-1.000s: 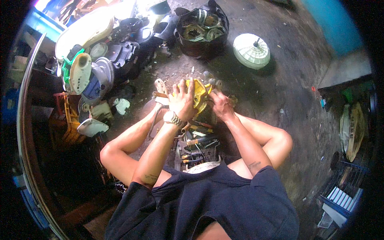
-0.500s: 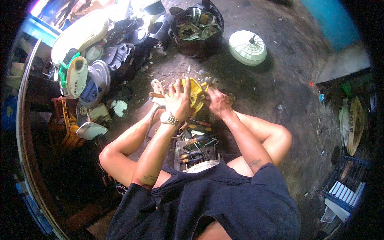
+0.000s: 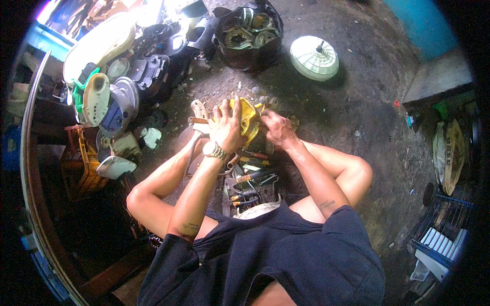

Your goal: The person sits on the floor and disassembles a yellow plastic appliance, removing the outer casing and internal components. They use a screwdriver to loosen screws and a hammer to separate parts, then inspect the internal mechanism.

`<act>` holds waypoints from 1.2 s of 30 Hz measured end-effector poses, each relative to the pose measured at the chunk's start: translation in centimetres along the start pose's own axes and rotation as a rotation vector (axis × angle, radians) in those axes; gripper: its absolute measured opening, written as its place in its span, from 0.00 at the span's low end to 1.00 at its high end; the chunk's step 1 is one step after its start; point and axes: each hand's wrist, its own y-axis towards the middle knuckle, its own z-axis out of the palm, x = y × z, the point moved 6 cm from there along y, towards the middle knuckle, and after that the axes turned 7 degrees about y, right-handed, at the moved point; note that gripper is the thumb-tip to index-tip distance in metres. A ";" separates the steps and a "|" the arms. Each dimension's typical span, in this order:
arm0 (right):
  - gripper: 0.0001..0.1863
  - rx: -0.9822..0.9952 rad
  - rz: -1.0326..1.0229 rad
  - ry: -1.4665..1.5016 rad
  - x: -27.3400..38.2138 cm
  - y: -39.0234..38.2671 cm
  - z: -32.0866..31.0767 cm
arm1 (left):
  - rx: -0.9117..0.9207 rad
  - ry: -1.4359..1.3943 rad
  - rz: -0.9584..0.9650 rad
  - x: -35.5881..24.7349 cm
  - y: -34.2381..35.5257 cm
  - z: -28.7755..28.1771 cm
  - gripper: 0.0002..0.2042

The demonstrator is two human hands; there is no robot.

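Observation:
A yellow plastic part (image 3: 248, 118), angular and hollow-looking, stands upright between my hands above the floor. My left hand (image 3: 225, 125), with a metal watch on its wrist, lies along the part's left side and steadies it, fingers extended and thumb hidden. At the part's right edge my right hand (image 3: 279, 128) is closed, its fingers bent in a pinch; what they grip is hidden. Small grey round pieces (image 3: 264, 100) show just beyond the right fingers. Beside my left hand are a white slotted piece (image 3: 198, 110) and a brown wooden handle (image 3: 197, 120).
Pliers (image 3: 244, 197) and other hand tools lie between my legs. A black bucket (image 3: 248, 55) of metal parts stands ahead, with a white ribbed round cover (image 3: 314, 58) to its right. Piled plastic housings (image 3: 120, 104) and a yellow crate (image 3: 88, 158) occupy the left.
The view has shifted slightly. Both hands stay at the yellow part, with the right fingers slightly changed in pose; the part is otherwise much the same.

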 end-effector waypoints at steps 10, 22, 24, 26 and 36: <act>0.15 -0.024 0.049 0.026 0.6 0.4 -0.3 | -0.062 -0.024 0.018 0.2 0.0 -0.1 0.59; 0.14 -0.015 0.032 0.002 0.3 0.3 0.0 | -0.025 0.026 0.024 0.3 0.1 -0.2 0.58; 0.14 -0.004 0.011 0.013 0.4 0.3 0.0 | -0.023 0.067 0.031 0.0 0.1 -0.1 0.58; 0.13 -0.018 0.010 0.022 0.7 0.2 -0.2 | -0.042 0.034 0.028 0.3 0.2 0.4 0.58; 0.10 0.010 -0.033 -0.007 0.5 0.2 0.2 | -0.057 0.045 0.034 0.4 -0.1 0.7 0.57</act>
